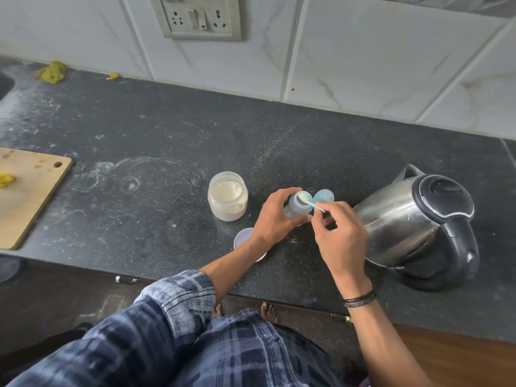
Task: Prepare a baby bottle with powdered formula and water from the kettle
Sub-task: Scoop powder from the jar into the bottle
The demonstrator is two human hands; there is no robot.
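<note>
My left hand (275, 216) grips a small clear baby bottle (298, 205) standing on the dark counter (167, 141). My right hand (339, 236) pinches the handle of a white plastic scoop (308, 199), whose bowl sits over the bottle's open mouth. The bottle's blue teat cap (324, 196) lies just behind the bottle. An open clear jar of pale formula powder (227, 196) stands to the left of the bottle. A steel electric kettle (413, 222) with a black lid and handle stands to the right, close to my right hand.
The jar's white lid (243, 237) lies on the counter, partly under my left forearm. A wooden cutting board (28, 191) with yellow scraps sits at the far left. A yellow cloth (53, 71) lies by the tiled wall, below a socket panel (196, 16).
</note>
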